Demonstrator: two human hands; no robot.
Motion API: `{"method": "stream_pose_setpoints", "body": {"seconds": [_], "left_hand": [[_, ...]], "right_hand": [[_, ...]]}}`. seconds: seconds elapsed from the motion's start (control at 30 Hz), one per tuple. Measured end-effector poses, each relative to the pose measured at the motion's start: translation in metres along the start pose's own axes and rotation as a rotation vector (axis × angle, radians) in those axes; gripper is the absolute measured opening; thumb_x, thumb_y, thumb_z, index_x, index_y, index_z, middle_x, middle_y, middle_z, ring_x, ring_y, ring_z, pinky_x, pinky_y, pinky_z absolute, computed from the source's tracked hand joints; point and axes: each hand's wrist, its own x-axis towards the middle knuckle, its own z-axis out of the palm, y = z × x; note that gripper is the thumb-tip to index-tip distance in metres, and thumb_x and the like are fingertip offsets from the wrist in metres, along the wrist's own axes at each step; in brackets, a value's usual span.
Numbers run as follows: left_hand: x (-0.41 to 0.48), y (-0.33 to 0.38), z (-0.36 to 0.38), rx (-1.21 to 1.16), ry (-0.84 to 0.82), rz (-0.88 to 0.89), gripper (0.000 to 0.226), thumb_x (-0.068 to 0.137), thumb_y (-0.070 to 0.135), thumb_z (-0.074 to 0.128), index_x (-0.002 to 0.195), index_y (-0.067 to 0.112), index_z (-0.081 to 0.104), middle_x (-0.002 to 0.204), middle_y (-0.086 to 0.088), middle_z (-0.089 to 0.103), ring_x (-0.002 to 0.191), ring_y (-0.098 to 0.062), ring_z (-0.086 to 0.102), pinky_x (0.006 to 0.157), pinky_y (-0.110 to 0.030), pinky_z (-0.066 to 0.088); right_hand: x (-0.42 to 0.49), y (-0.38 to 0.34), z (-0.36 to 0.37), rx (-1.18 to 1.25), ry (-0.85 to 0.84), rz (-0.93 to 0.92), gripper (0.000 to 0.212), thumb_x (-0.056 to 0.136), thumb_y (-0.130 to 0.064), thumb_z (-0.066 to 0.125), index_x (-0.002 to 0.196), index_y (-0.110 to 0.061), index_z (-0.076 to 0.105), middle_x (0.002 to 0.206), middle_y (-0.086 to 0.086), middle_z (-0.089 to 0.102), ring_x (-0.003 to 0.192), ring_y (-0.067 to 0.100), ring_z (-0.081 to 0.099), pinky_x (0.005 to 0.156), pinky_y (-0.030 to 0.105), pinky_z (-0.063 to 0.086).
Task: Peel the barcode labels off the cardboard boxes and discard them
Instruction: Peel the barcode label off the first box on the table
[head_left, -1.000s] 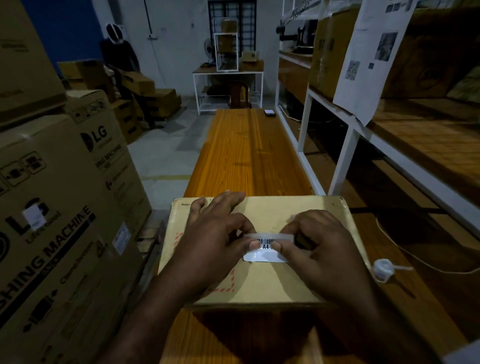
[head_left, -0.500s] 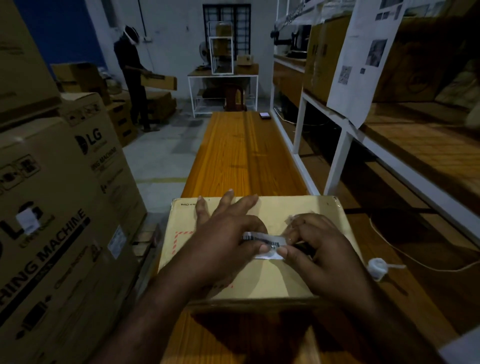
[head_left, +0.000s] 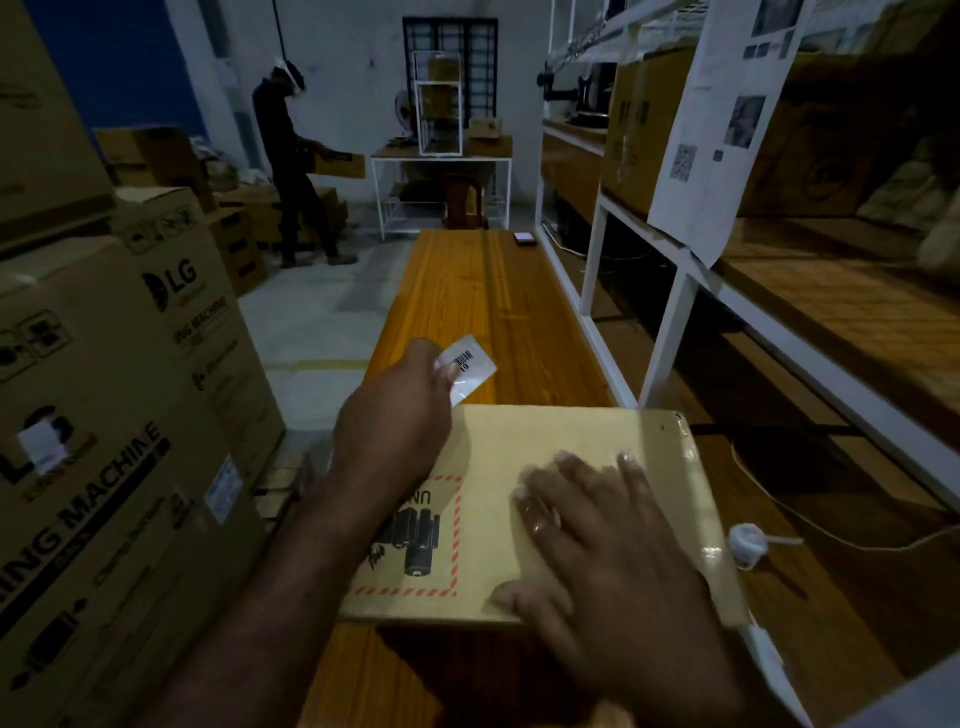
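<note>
A flat tan cardboard box (head_left: 561, 436) lies on the long wooden bench (head_left: 483, 301) in front of me. My left hand (head_left: 400, 410) is raised above the box's far left corner and pinches a white barcode label (head_left: 467, 366), which is off the box and hangs in the air. My right hand (head_left: 587, 525) rests flat on the box's top, fingers spread, holding nothing. A red-dashed printed square with battery symbols (head_left: 415, 540) shows on the box's left part.
Tall washing-machine cartons (head_left: 114, 395) stand close on my left. A white-framed shelf rack (head_left: 670, 322) with boxes and a hanging paper sheet runs along the right. A small white tape roll (head_left: 748, 540) and a cord lie right of the box. A person (head_left: 291, 166) handles a box far back.
The label has come free of the box; my left hand lifted it up and away to the far left. My right hand let go and flattened on the box top.
</note>
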Motion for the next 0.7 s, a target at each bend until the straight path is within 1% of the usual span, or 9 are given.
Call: {"method": "stream_pose_setpoints", "body": {"seconds": [0.1, 0.17, 0.23, 0.3, 0.43, 0.5, 0.57, 0.63, 0.7], "left_hand": [[-0.002, 0.002, 0.004, 0.046, -0.006, 0.078, 0.026, 0.104, 0.038, 0.037, 0.109, 0.016, 0.05, 0.104, -0.012, 0.07, 0.085, -0.033, 0.065, 0.068, -0.041, 0.05], [-0.001, 0.0, 0.005, 0.025, -0.003, 0.075, 0.025, 0.104, 0.037, 0.038, 0.107, 0.015, 0.05, 0.107, -0.013, 0.07, 0.087, -0.034, 0.065, 0.067, -0.037, 0.047], [0.001, -0.002, 0.007, 0.029, 0.0, 0.075, 0.023, 0.104, 0.035, 0.038, 0.103, 0.016, 0.049, 0.107, -0.013, 0.07, 0.085, -0.032, 0.065, 0.064, -0.033, 0.039], [0.002, -0.002, 0.008, 0.035, 0.004, 0.093, 0.022, 0.104, 0.034, 0.038, 0.101, 0.015, 0.048, 0.102, -0.013, 0.07, 0.082, -0.032, 0.064, 0.062, -0.032, 0.034], [0.005, -0.002, 0.007, 0.032, 0.015, 0.119, 0.023, 0.104, 0.031, 0.039, 0.105, 0.012, 0.052, 0.105, -0.014, 0.07, 0.082, -0.031, 0.065, 0.061, -0.032, 0.034], [0.004, -0.001, 0.007, 0.033, 0.028, 0.123, 0.022, 0.104, 0.031, 0.04, 0.107, 0.012, 0.053, 0.107, -0.014, 0.07, 0.082, -0.03, 0.066, 0.061, -0.031, 0.036], [0.004, -0.001, 0.006, 0.028, 0.027, 0.124, 0.023, 0.104, 0.03, 0.041, 0.111, 0.011, 0.053, 0.107, -0.014, 0.07, 0.084, -0.031, 0.066, 0.063, -0.03, 0.035], [0.006, -0.001, 0.005, 0.021, 0.012, 0.117, 0.025, 0.105, 0.031, 0.039, 0.113, 0.011, 0.052, 0.108, -0.015, 0.07, 0.086, -0.032, 0.065, 0.064, -0.031, 0.033], [0.009, -0.001, 0.004, 0.01, -0.002, 0.105, 0.025, 0.105, 0.031, 0.038, 0.111, 0.011, 0.052, 0.108, -0.014, 0.069, 0.086, -0.031, 0.064, 0.063, -0.031, 0.032]], "right_hand": [[0.004, -0.014, 0.005, -0.052, -0.054, 0.067, 0.088, 0.092, -0.077, 0.023, 0.137, -0.01, 0.057, 0.15, 0.004, 0.047, 0.14, 0.029, 0.041, 0.108, 0.058, 0.021], [0.007, -0.018, 0.003, -0.061, -0.078, 0.131, 0.095, 0.089, -0.081, 0.022, 0.139, -0.006, 0.054, 0.151, 0.009, 0.046, 0.14, 0.03, 0.04, 0.108, 0.057, 0.02], [-0.001, -0.023, 0.005, -0.078, -0.11, 0.088, 0.102, 0.086, -0.084, 0.024, 0.134, -0.001, 0.058, 0.146, 0.015, 0.05, 0.137, 0.032, 0.046, 0.107, 0.053, 0.022], [-0.009, -0.018, 0.005, -0.109, -0.118, 0.055, 0.103, 0.083, -0.086, 0.027, 0.13, -0.001, 0.061, 0.141, 0.015, 0.055, 0.132, 0.032, 0.051, 0.106, 0.052, 0.026], [0.005, -0.002, -0.002, -0.101, -0.11, 0.161, 0.101, 0.084, -0.084, 0.027, 0.128, -0.001, 0.062, 0.137, 0.014, 0.058, 0.129, 0.03, 0.05, 0.11, 0.054, 0.036], [0.007, -0.011, 0.002, -0.081, -0.088, 0.083, 0.102, 0.083, -0.085, 0.032, 0.126, 0.003, 0.063, 0.134, 0.017, 0.059, 0.128, 0.032, 0.052, 0.112, 0.05, 0.035], [0.005, -0.018, 0.006, -0.099, -0.078, 0.031, 0.101, 0.084, -0.084, 0.032, 0.123, 0.003, 0.065, 0.133, 0.017, 0.061, 0.126, 0.032, 0.055, 0.111, 0.048, 0.037], [0.01, -0.01, 0.001, -0.126, -0.113, 0.075, 0.097, 0.087, -0.082, 0.026, 0.123, -0.003, 0.067, 0.132, 0.013, 0.062, 0.126, 0.028, 0.056, 0.109, 0.052, 0.039], [0.018, -0.008, -0.005, -0.094, -0.154, 0.16, 0.098, 0.087, -0.082, 0.024, 0.124, -0.001, 0.065, 0.133, 0.014, 0.061, 0.126, 0.03, 0.055, 0.109, 0.054, 0.039]]}}
